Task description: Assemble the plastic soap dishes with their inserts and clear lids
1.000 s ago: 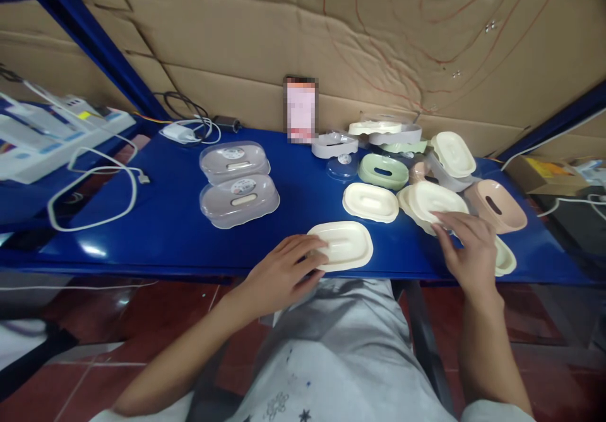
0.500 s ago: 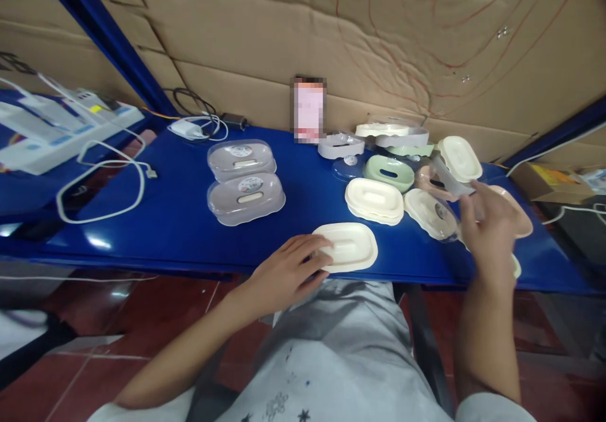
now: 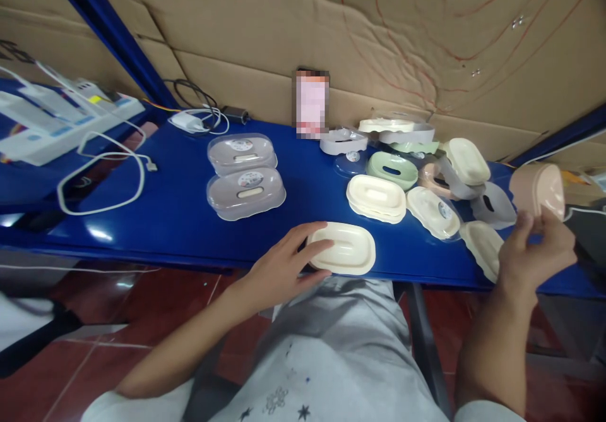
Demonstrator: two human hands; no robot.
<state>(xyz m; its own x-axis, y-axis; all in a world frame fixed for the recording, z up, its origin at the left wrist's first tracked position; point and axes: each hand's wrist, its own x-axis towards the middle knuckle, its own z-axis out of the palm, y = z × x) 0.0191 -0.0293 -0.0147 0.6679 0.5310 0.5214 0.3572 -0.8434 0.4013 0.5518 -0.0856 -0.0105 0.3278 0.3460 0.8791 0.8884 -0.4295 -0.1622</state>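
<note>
The cream oval soap-dish tray point(image 3: 353, 248) lies at the table's front edge. My left hand point(image 3: 284, 264) rests at its left end, fingers spread over the rim and touching it. At the right, my right hand point(image 3: 540, 248) pinches a peach soap-dish piece point(image 3: 533, 188), held up and tilted on its side. Below it lie a grey slotted piece point(image 3: 492, 204) and a cream tray point(image 3: 483, 245), partly hidden by my right hand. A stack of cream trays point(image 3: 376, 194) sits behind the tray at my left hand.
Two lidded grey soap dishes point(image 3: 246, 191) stand left of centre. A green slotted piece point(image 3: 392, 170) and other parts crowd the right. A phone point(image 3: 311, 103) leans on the cardboard point(image 3: 246, 43). A charger point(image 3: 187, 120) and power strip point(image 3: 71, 131) lie left.
My right hand has moved right and now holds the peach piece up. The grey piece it held before lies on the table. My left hand stays at the cream tray, its fingers slightly shifted.
</note>
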